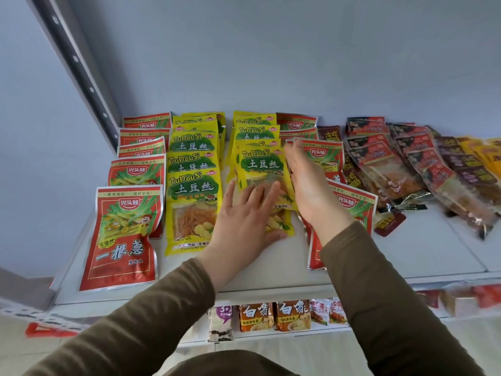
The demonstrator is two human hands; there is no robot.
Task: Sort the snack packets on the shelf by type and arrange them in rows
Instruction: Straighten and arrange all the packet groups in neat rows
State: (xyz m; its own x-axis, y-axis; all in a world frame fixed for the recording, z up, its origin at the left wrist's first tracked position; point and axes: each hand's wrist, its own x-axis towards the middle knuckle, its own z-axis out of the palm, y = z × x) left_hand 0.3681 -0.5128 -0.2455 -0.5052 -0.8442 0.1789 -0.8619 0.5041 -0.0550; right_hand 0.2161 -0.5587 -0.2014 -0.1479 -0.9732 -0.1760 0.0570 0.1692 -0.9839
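On the white shelf (260, 264) lie rows of snack packets. A row of red packets (124, 234) runs along the left, then a row of yellow TuDouSi packets (193, 185). A second yellow row (260, 164) sits in the middle. My left hand (244, 215) lies flat with spread fingers on the front yellow packet of that row. My right hand (303, 183) stands on edge with straight fingers against the right side of the same row. More red packets (349, 202) lie just right of it, partly hidden by my right arm.
Dark brown and clear packets (385, 164) and orange-yellow ones (485, 153) crowd the shelf's right side. A small dark red sachet (389, 223) lies near them. A slotted metal upright (81, 74) bounds the left. Noodle packs (273, 316) fill the shelf below.
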